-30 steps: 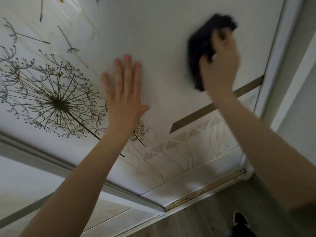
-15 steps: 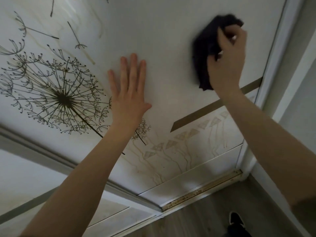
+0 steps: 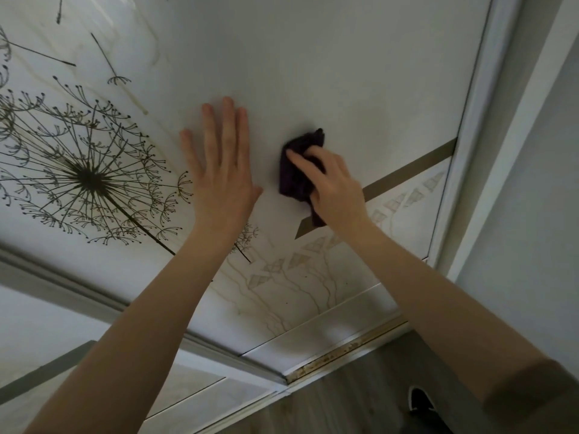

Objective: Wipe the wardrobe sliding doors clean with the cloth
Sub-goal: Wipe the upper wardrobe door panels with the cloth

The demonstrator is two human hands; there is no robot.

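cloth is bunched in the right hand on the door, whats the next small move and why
Probably sweep the cloth down and right toward the gold stripe. The right hand presses it on plain panel beside the flat left hand, and the patterned lower door shows brownish streaks not yet reached.

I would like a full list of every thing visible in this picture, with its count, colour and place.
sliding door: one, white with dandelion print, fills most of the view
dandelion print: one large, dark brown, left part of the door
band: one, olive-brown, slanting across the door at right
second door: one, white, lower left, partly seen
bottom track: one, stained yellowish, under the door
floor: grey wood pattern, bottom
shoe: one, black with white edge, bottom right
cloth: one, dark, pressed on the door at centre
left hand: flat and open on the door
right hand: grip closed on the cloth
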